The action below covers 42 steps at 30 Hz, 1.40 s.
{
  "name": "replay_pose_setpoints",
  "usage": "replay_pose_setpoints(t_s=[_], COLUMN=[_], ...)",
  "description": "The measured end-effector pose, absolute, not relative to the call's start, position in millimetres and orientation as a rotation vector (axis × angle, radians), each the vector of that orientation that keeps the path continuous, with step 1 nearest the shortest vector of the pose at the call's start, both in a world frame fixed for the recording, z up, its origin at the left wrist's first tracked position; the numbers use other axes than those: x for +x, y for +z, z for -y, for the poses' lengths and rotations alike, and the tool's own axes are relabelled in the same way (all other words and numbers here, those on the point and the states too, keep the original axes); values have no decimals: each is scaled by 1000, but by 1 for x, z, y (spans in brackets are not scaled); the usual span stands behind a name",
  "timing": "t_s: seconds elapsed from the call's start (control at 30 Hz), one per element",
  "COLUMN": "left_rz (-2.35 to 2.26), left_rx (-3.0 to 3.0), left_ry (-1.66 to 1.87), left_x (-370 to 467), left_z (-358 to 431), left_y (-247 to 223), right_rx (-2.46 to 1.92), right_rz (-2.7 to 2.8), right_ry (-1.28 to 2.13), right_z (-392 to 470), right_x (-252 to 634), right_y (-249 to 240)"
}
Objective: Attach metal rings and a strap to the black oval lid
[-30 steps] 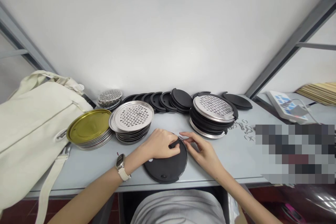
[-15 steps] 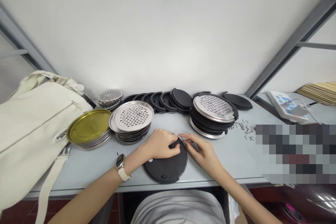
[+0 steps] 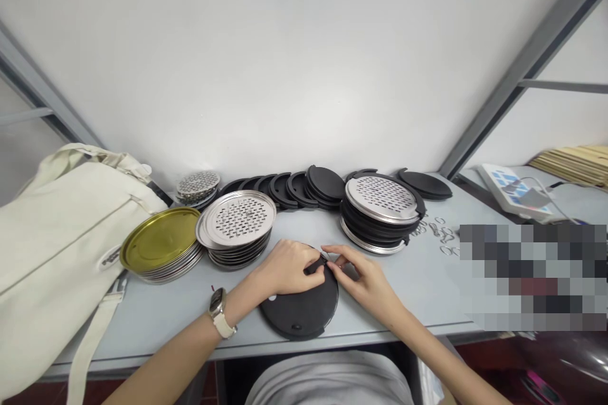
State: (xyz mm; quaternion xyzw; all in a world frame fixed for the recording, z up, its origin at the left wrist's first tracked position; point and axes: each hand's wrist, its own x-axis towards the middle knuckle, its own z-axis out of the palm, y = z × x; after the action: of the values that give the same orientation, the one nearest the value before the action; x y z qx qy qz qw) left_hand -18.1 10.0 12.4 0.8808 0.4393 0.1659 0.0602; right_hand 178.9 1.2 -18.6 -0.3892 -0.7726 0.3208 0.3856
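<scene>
A round black disc [image 3: 301, 313] lies flat near the table's front edge. My left hand [image 3: 292, 267] is closed over its far part, thumb and curled fingers gripping a black raised piece at the disc's edge. At the far right side of that edge, my right hand [image 3: 354, 272] pinches a small thin metal piece [image 3: 325, 255], too small to make out fully. The fingertips of both hands nearly meet there. Loose metal rings [image 3: 446, 234] lie on the table to the right.
Perforated metal discs [image 3: 244, 220] are stacked left of centre, beside gold-topped lids [image 3: 161, 240]. A black and silver stack [image 3: 382, 199] stands right of centre. Black discs [image 3: 325, 183] line the wall. A cream bag [image 3: 61, 221] covers the left; a white box [image 3: 513, 193] sits right.
The view has shifted slightly. My right thumb and forefinger have drawn closer together at the disc's edge. My left hand keeps its hold on the disc.
</scene>
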Motion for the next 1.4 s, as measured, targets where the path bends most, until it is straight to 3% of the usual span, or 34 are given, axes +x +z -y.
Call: replay_pose_setpoints(t_s=[1.4], left_rz=[-1319], left_rx=[2717], left_ry=[419], left_x=[-19], left_z=[-9], left_y=[15], right_rx=[-992], right_rz=[1938], right_ry=[778], right_z=[-3], right_x=[180], right_y=[-23])
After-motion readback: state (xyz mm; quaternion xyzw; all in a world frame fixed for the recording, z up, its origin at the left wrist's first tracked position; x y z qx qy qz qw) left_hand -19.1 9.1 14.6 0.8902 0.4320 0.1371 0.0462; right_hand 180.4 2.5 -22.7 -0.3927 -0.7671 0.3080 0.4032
